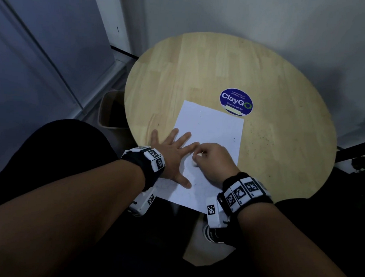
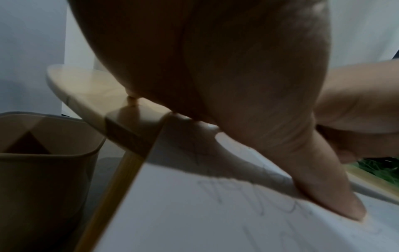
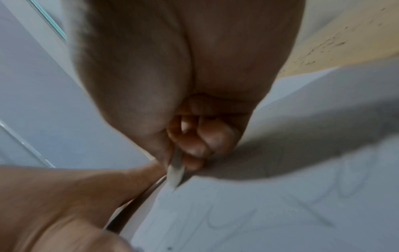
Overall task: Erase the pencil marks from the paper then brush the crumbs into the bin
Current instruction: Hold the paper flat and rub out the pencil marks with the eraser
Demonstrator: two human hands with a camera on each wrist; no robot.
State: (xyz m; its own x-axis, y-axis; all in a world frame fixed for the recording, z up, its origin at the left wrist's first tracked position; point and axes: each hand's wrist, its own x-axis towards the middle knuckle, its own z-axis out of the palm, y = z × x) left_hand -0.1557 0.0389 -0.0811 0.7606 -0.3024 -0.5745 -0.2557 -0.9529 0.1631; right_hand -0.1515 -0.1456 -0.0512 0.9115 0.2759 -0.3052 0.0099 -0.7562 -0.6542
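Note:
A white sheet of paper (image 1: 211, 129) lies on the round wooden table (image 1: 201, 66), with faint pencil marks (image 3: 302, 201) near its front end. My left hand (image 1: 172, 150) lies flat with spread fingers on the paper's left edge, its thumb (image 2: 328, 192) pressed down beside the pencil marks (image 2: 254, 197). My right hand (image 1: 210, 158) is curled just right of it and pinches a small white eraser (image 3: 177, 172), whose tip touches the paper. A beige bin (image 1: 111, 110) stands on the floor left of the table, seen close as the bin (image 2: 43, 170) in the left wrist view.
A blue round "ClayGo" sticker (image 1: 236, 102) sits on the table just past the paper's far right corner. Dark specks (image 1: 261, 135) dot the wood right of the paper. A wall stands behind the table and a door panel at left.

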